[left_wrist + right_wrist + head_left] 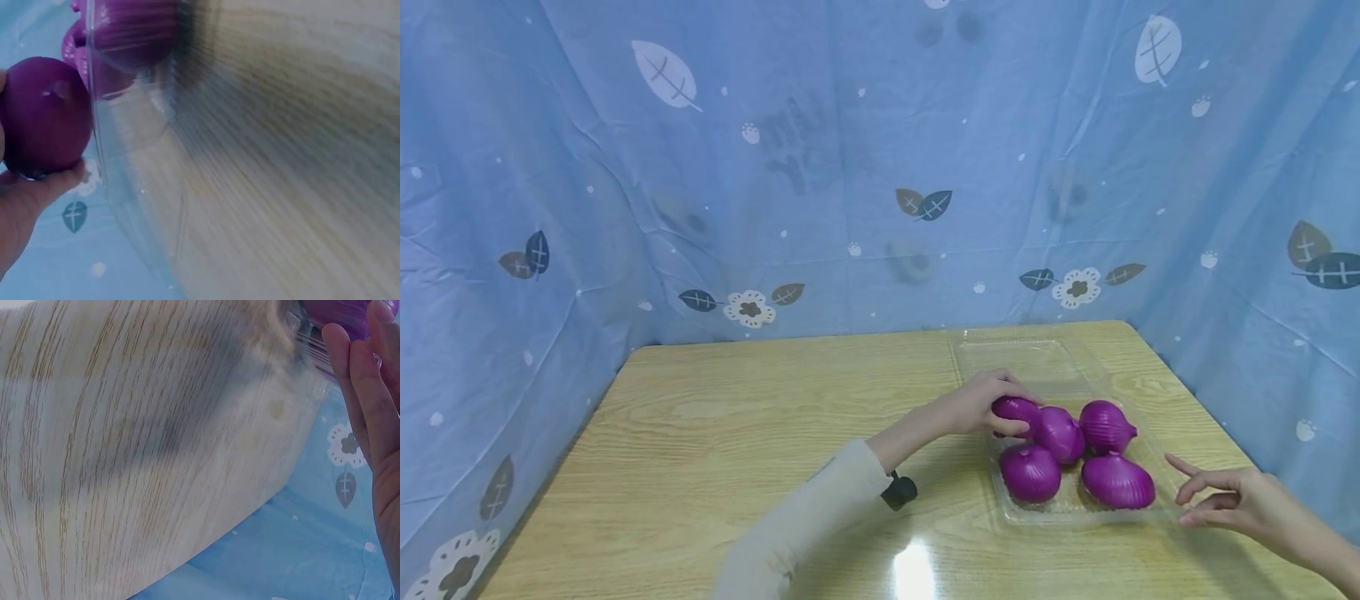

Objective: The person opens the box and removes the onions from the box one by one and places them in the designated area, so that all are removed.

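Note:
My left hand [981, 406] grips a glossy purple onion [1017, 408] at the left side of a clear plastic box. In the left wrist view, that onion [47, 119] sits between the thumb and fingers, right by the box's transparent wall [103, 169]. Several more purple onions [1117, 482] lie inside the box [1060, 518], at its middle, front and right. Just beyond the box's right front corner is my right hand [1243, 504], fingers loosely bent with nothing between them. The right wrist view has its fingers [369, 381] close to the box's edge.
Behind the onions, the box's clear lid [1022, 358] lies folded back on the wooden table [775, 417]. A blue curtain [850, 167] with leaf prints stands along the back and both sides. A small black object [898, 492] shows beneath my left forearm.

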`<action>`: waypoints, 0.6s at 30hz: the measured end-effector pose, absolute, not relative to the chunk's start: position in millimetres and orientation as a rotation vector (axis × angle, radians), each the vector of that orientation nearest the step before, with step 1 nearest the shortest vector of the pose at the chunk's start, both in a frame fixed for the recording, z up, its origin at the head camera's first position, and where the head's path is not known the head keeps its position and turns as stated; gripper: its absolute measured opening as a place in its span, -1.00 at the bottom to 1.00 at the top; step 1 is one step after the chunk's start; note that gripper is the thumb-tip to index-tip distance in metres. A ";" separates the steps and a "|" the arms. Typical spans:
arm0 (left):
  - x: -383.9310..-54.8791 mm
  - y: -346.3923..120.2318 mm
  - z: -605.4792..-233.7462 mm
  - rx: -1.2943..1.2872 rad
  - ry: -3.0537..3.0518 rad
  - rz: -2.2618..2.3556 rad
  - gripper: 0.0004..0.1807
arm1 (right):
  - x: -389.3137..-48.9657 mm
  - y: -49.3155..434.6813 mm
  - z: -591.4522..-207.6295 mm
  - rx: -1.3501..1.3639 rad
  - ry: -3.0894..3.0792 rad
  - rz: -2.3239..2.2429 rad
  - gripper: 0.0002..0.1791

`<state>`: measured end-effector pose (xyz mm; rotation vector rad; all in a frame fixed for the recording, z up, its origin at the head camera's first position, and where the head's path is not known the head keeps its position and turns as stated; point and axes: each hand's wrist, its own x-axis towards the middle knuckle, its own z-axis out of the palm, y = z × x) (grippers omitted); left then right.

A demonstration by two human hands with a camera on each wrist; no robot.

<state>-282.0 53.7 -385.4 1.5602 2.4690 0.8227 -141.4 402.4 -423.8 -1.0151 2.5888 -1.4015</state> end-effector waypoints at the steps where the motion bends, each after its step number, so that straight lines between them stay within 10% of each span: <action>1: -281.5 52.4 -385.0 1.564 2.452 0.843 -0.60 | -141.4 402.7 -424.0 -1.017 2.589 -1.402 -0.65; 18: -266.4 41.7 -380.5 0.688 1.690 1.545 -0.55 | -141.7 402.9 -422.6 -0.980 2.611 -1.362 -0.70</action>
